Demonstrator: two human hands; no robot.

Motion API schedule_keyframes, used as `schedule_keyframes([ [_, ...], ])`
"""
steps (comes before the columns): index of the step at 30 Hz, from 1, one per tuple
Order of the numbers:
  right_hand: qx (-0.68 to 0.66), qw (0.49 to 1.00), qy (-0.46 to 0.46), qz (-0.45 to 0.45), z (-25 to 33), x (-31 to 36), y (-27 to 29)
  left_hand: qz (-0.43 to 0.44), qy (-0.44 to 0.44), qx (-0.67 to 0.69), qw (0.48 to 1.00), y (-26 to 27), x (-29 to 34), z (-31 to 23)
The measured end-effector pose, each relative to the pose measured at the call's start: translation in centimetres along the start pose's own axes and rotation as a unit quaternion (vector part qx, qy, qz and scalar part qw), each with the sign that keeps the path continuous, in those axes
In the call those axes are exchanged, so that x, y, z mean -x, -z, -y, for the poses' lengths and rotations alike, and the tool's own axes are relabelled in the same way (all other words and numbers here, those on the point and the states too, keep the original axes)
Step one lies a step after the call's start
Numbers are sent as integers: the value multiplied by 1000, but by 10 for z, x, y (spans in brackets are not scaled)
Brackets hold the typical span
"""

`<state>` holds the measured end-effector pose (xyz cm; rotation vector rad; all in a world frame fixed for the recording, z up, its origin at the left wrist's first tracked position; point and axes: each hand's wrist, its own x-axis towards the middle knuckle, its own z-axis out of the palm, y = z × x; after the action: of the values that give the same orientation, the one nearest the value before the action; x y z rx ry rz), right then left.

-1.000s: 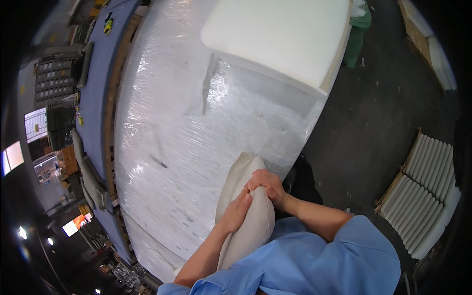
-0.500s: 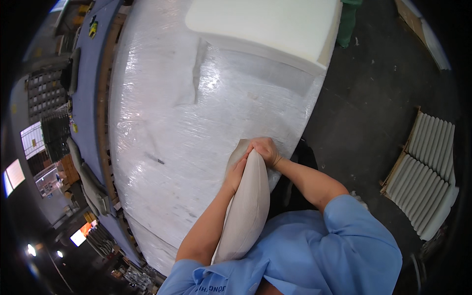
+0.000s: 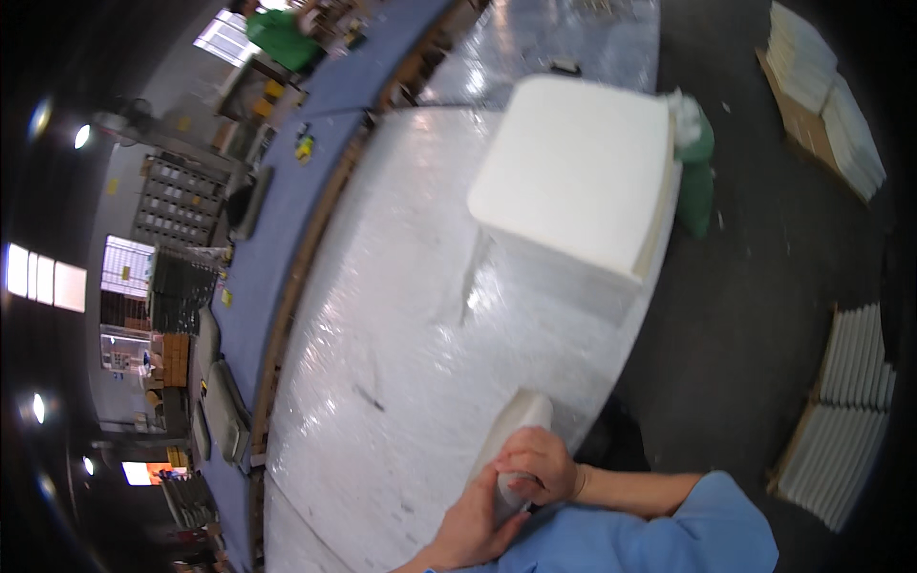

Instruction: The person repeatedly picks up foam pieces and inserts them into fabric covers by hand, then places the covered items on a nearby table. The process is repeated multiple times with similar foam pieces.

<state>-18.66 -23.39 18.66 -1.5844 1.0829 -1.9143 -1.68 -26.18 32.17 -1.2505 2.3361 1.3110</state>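
Observation:
A light beige cushion (image 3: 522,416) stands on its edge at the near side of the plastic-covered table (image 3: 411,315), close to my body. My left hand (image 3: 470,521) grips its edge from the left, fingers curled. Against it my right hand (image 3: 537,462) is closed on the same edge, its thumb and fingers pinching the fabric. The two hands meet, and they hide much of the cushion's lower part. Farther up the table lies a thick white foam pad (image 3: 578,172). A small dark slim object (image 3: 371,398) rests on the plastic, left of the hands.
A long blue-topped table (image 3: 296,215) runs along the left, with grey-green cushions (image 3: 225,411) beside it. Green bags (image 3: 699,191) stand at the table's right edge. Stacked pale pads (image 3: 831,449) are on the floor at right. A person in green (image 3: 282,40) is far off.
My view has tilted up, so the table and foam pad sit lower in the picture. My right hand has shifted nearer along the cushion's edge, and more of its far end shows.

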Motion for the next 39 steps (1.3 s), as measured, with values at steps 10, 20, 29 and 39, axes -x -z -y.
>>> schedule_keyframes([
  [10, 18, 975, -221, 11, 4, -25, -8, -188, -124, -221, 949, -22, -22, 6],
  [20, -47, 924, -379, 22, -8, -27, -10, -50, 82, 36, 995, 17, -29, -23],
  [29, -143, 908, -393, -30, -77, 41, -5, 45, 86, 281, 955, -20, -59, 65],
  [39, -161, 882, -442, 30, -152, 86, 1, 118, 111, 280, 946, -94, -126, 160],
])
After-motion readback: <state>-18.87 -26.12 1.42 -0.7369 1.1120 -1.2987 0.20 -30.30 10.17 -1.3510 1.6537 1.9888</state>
